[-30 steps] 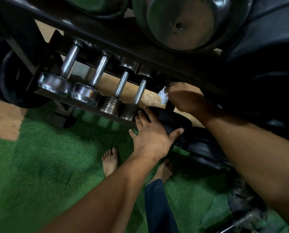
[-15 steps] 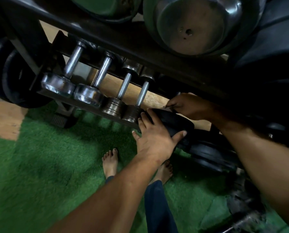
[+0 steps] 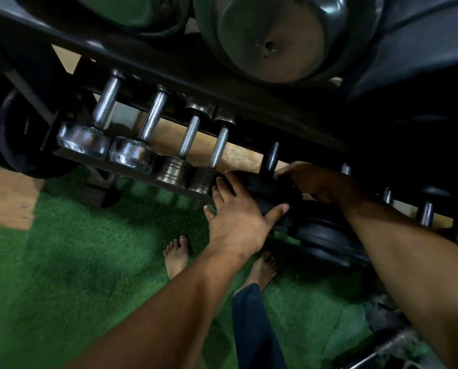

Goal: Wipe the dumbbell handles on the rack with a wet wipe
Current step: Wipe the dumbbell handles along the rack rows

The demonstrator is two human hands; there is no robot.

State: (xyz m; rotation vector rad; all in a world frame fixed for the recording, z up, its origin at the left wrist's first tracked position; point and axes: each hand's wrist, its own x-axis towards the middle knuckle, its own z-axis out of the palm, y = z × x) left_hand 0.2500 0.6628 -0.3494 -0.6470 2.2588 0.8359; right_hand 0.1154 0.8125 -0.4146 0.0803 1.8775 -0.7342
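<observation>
Handles come first here: the black dumbbell handle (image 3: 271, 155) being cleaned runs away from the person toward the back rail of the rack (image 3: 222, 83), its long axis pointing up and slightly right. The right hand (image 3: 313, 182) sits at the near end of that handle, just right of it, fingers curled down against the black weight; whether it pinches a wipe I cannot tell, since no wipe shows. So the handle lies up and a touch left of that grip, and a stroke would have to travel along the bar, away from the body. The left hand (image 3: 238, 211) rests spread on the near black weight (image 3: 267, 193), fingers straight on top, thumb (image 3: 278, 210) hooked under the rim, bracing it; it is a little farther from the handle than the right.

Left of the bracing hand stand four steel dumbbell handles (image 3: 218, 147), all slanting the same way, their round ends on the front rail. More small dumbbells (image 3: 426, 213) sit beyond the right forearm. Below, bare feet (image 3: 177, 253) stand on green turf (image 3: 63, 262).
</observation>
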